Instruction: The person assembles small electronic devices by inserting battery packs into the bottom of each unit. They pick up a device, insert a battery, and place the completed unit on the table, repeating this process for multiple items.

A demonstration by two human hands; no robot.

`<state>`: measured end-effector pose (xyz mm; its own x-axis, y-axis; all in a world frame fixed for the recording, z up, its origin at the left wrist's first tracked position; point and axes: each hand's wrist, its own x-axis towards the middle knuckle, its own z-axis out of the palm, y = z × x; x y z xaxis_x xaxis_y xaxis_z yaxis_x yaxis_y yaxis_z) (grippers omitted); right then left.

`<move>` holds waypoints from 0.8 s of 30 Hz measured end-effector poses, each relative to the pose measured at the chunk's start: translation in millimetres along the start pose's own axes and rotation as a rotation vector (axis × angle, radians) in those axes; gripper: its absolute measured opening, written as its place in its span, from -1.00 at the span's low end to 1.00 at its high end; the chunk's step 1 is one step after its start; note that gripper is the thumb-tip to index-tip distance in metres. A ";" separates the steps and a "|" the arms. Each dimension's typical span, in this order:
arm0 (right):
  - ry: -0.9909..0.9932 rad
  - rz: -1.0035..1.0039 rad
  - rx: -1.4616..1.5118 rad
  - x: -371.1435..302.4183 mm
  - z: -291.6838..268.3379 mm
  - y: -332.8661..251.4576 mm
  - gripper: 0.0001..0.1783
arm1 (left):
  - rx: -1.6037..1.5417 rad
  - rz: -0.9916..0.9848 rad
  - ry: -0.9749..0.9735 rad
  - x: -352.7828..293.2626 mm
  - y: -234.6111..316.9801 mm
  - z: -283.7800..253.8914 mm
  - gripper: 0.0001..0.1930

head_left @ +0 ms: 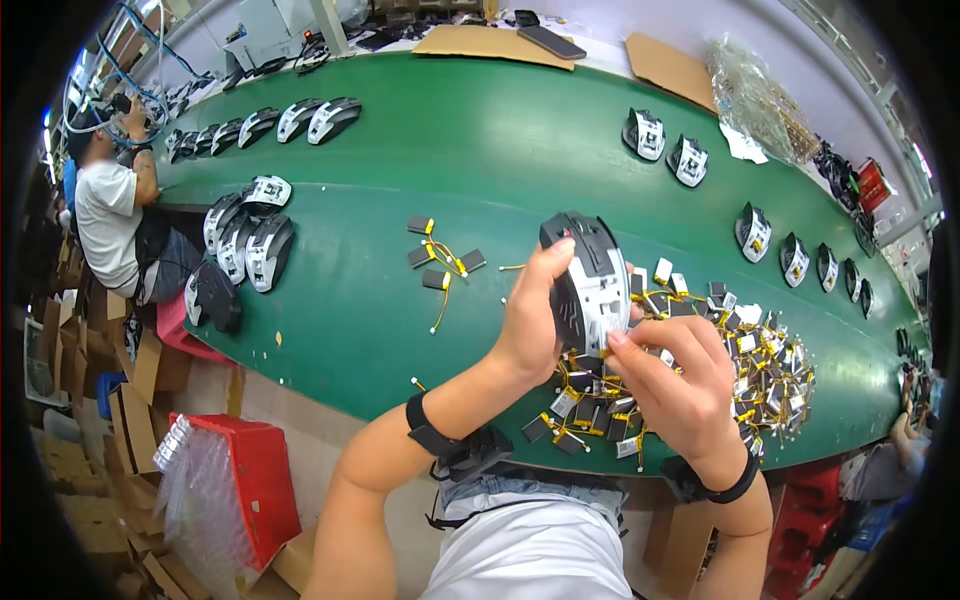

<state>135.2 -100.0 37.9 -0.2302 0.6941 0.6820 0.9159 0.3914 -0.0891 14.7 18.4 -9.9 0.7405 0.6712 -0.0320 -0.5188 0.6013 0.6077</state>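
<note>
The left hand (528, 322) grips a black and white mouse (590, 285), held upright above the worktop's (480, 170) near edge. The right hand (680, 385) presses fingertips on its lower end, over a pile of small batteries (700, 380).

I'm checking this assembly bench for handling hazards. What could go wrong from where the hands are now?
The left hand holds the mouse shell up over the belt; a slip could drop it onto the battery pile. The right hand works over tangled yellow leads, which might snag.
</note>
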 end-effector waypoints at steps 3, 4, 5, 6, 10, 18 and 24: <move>-0.045 -0.034 0.026 2.1 -6.1 2.5 -0.66 | 0.086 0.005 -0.006 1.5 -0.9 -1.2 -0.46; -0.042 -0.046 0.023 2.0 -7.4 2.4 -0.66 | 0.118 0.012 -0.011 2.7 -0.1 -0.6 -0.46; -0.068 -0.067 0.052 -3.7 -6.0 0.7 -0.64 | 0.103 -0.025 -0.023 -0.7 -0.9 -1.8 -0.46; -0.066 -0.060 0.033 -6.1 -4.5 -0.1 -0.64 | 0.115 -0.021 -0.035 -1.6 0.2 -1.9 -0.46; -0.056 -0.006 -0.002 -7.9 -1.4 -4.9 -0.64 | 0.145 -0.003 -0.041 1.4 -2.7 -5.4 -0.46; -0.170 -0.066 0.000 -2.5 -17.0 0.5 -0.69 | 0.164 -0.046 -0.049 2.9 -6.2 -4.5 -0.50; 0.008 0.185 0.066 5.0 -12.4 6.8 -0.76 | 0.172 -0.033 -0.107 -0.1 -9.7 -0.8 -0.58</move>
<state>144.4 -101.4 49.7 -0.0569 0.7535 0.6550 0.9188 0.2961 -0.2609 19.3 12.8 -16.4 0.8018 0.5970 0.0253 -0.4200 0.5329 0.7346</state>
